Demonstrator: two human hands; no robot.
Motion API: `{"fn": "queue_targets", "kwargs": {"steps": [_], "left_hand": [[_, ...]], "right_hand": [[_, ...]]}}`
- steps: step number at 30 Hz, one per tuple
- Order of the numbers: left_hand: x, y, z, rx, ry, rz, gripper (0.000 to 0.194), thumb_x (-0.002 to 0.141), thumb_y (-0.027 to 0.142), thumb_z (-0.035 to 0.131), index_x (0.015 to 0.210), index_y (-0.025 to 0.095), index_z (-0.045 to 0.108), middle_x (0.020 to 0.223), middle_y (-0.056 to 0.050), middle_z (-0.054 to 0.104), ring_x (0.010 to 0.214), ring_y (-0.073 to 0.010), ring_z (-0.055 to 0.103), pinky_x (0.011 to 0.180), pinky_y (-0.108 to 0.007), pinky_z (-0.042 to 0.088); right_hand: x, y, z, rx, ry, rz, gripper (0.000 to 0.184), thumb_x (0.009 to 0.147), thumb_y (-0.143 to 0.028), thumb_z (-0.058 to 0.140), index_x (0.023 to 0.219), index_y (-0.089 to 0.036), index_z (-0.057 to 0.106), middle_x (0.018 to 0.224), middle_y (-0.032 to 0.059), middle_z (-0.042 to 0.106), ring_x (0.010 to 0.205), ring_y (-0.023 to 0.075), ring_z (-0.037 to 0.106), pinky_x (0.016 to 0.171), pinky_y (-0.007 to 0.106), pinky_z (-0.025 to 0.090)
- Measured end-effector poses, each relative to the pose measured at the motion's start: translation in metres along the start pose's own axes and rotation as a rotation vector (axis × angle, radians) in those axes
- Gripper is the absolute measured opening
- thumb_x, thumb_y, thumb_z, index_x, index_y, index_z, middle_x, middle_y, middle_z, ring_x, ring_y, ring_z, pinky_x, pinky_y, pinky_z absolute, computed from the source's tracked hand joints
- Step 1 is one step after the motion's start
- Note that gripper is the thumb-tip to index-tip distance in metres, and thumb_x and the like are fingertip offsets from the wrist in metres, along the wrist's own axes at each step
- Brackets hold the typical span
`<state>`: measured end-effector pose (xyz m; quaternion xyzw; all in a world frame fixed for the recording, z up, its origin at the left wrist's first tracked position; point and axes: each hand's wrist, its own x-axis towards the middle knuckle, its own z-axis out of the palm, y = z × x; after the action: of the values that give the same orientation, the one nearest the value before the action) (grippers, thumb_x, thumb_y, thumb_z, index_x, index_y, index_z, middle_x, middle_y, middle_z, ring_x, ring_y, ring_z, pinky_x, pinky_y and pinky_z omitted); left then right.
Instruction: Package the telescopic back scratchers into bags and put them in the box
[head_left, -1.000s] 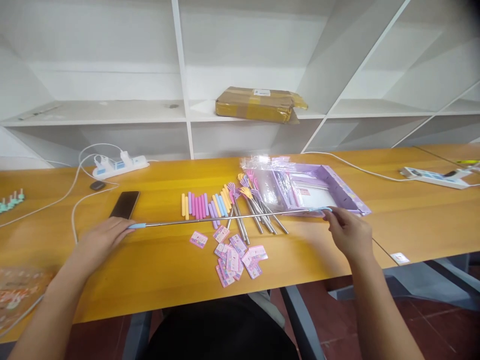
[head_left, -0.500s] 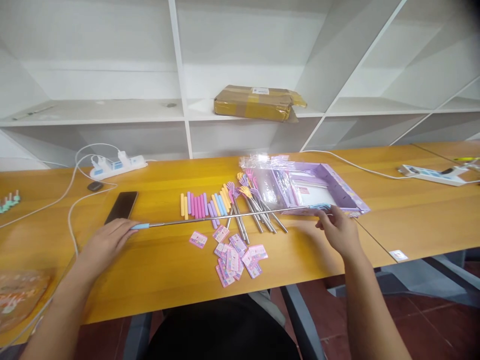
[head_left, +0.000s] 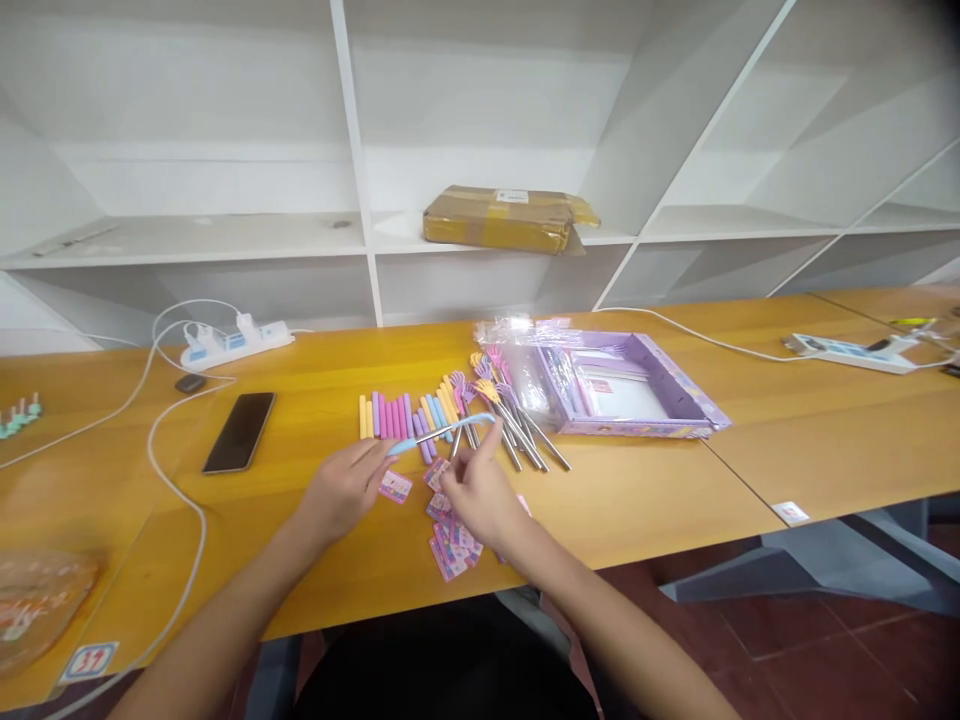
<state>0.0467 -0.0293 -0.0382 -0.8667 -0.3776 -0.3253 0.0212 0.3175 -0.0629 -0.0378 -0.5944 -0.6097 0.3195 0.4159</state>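
Blue back scratcher (head_left: 433, 434) lies between our hands in the head view, above the desk (head_left: 600, 510) and partly over the coloured sticks (head_left: 394, 415). Our left hand (head_left: 341, 490) has its fingers clamped on the handle; our right hand (head_left: 484, 495) meets the curved head, though we cannot tell whether its fingers close on it. Pink cards (head_left: 450, 550) lie beneath our right hand, near the other scratchers (head_left: 517, 425).

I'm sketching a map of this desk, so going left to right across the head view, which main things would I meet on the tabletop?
Small teal pieces → black phone → row of coloured tubes → metal sticks with hand-shaped heads → open purple box → right-hand power strip.
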Motion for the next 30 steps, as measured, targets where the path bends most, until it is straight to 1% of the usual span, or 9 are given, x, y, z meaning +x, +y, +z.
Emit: {"fn": "queue_targets", "kwargs": {"steps": [3, 6, 8, 12, 16, 19, 24, 27, 30], "left_hand": [[0.016, 0.001, -0.001, -0.008, -0.105, -0.125, 0.032, 0.11, 0.035, 0.046, 0.129, 0.023, 0.07, 0.108, -0.008, 0.079, 0.094, -0.0231, 0.075, 0.082, -0.034, 0.058], [0.027, -0.008, -0.004, -0.032, -0.248, -0.286, 0.031, 0.11, 0.038, 0.045, 0.123, 0.023, 0.069, 0.111, -0.009, 0.077, 0.098, -0.0265, 0.073, 0.083, -0.037, 0.056], [0.032, -0.009, 0.001, -0.088, -0.291, -0.382, 0.03, 0.109, 0.037, 0.043, 0.121, 0.023, 0.067, 0.116, -0.01, 0.076, 0.102, -0.0286, 0.073, 0.086, -0.04, 0.056], [0.032, -0.006, 0.023, -0.244, -0.257, -0.485, 0.032, 0.107, 0.032, 0.044, 0.133, 0.023, 0.06, 0.124, -0.012, 0.075, 0.109, -0.0298, 0.072, 0.092, -0.042, 0.055], [0.02, -0.006, 0.039, -0.324, -0.171, -0.481, 0.047, 0.107, 0.029, 0.042, 0.153, 0.026, 0.052, 0.131, -0.014, 0.071, 0.115, -0.0295, 0.069, 0.093, -0.042, 0.055], [0.011, -0.01, 0.041, -0.374, -0.157, -0.391, 0.058, 0.107, 0.021, 0.038, 0.163, 0.035, 0.044, 0.122, -0.009, 0.067, 0.105, -0.0235, 0.067, 0.091, -0.036, 0.054], [0.005, -0.016, 0.037, -0.457, -0.122, -0.389, 0.053, 0.108, 0.022, 0.035, 0.154, 0.036, 0.057, 0.112, -0.006, 0.058, 0.095, -0.0196, 0.06, 0.087, -0.032, 0.052], [0.005, -0.015, 0.035, -0.486, -0.069, -0.416, 0.046, 0.11, 0.026, 0.036, 0.141, 0.033, 0.07, 0.111, -0.007, 0.056, 0.097, -0.0203, 0.059, 0.088, -0.032, 0.05], [0.007, -0.011, 0.031, -0.453, -0.037, -0.473, 0.038, 0.109, 0.032, 0.044, 0.128, 0.03, 0.077, 0.112, -0.006, 0.053, 0.089, -0.0189, 0.057, 0.086, -0.034, 0.05]], "right_hand": [[0.008, -0.009, 0.002, -0.179, -0.155, -0.069, 0.08, 0.095, -0.021, 0.053, 0.166, -0.013, 0.017, 0.085, 0.0017, 0.071, 0.07, 0.0215, 0.064, 0.065, 0.031, 0.044], [0.05, 0.006, -0.044, -0.45, -0.261, -0.137, 0.048, 0.1, -0.029, 0.051, 0.147, -0.019, 0.056, 0.083, 0.0038, 0.073, 0.074, 0.0229, 0.066, 0.067, 0.031, 0.043], [0.091, 0.022, -0.078, -0.606, -0.15, -0.142, 0.032, 0.101, -0.029, 0.048, 0.122, -0.022, 0.071, 0.094, 0.0076, 0.075, 0.082, 0.0237, 0.068, 0.074, 0.032, 0.046], [0.169, 0.061, -0.122, -0.918, 0.234, -0.26, 0.046, 0.093, -0.02, 0.053, 0.136, -0.009, 0.064, 0.135, 0.0251, 0.063, 0.116, 0.0356, 0.059, 0.098, 0.045, 0.046], [0.204, 0.098, -0.136, -1.094, 0.204, -0.184, 0.062, 0.089, -0.027, 0.061, 0.148, -0.006, 0.054, 0.15, 0.0286, 0.052, 0.131, 0.041, 0.046, 0.104, 0.048, 0.04], [0.211, 0.111, -0.137, -1.104, 0.168, -0.156, 0.047, 0.092, -0.025, 0.057, 0.134, -0.005, 0.063, 0.131, 0.0283, 0.064, 0.12, 0.0373, 0.052, 0.098, 0.045, 0.041], [0.206, 0.093, -0.136, -1.054, 0.289, -0.172, 0.037, 0.104, -0.023, 0.036, 0.111, -0.009, 0.069, 0.116, 0.0253, 0.068, 0.109, 0.0326, 0.058, 0.093, 0.042, 0.042], [0.181, 0.059, -0.123, -0.694, 0.393, -0.249, 0.03, 0.105, -0.032, 0.042, 0.11, -0.016, 0.067, 0.107, 0.0153, 0.071, 0.095, 0.026, 0.063, 0.087, 0.038, 0.046], [0.138, 0.02, -0.094, -0.137, 0.239, -0.242, 0.023, 0.103, -0.04, 0.053, 0.11, -0.022, 0.065, 0.084, 0.0024, 0.068, 0.064, 0.0168, 0.059, 0.067, 0.031, 0.047]]}}
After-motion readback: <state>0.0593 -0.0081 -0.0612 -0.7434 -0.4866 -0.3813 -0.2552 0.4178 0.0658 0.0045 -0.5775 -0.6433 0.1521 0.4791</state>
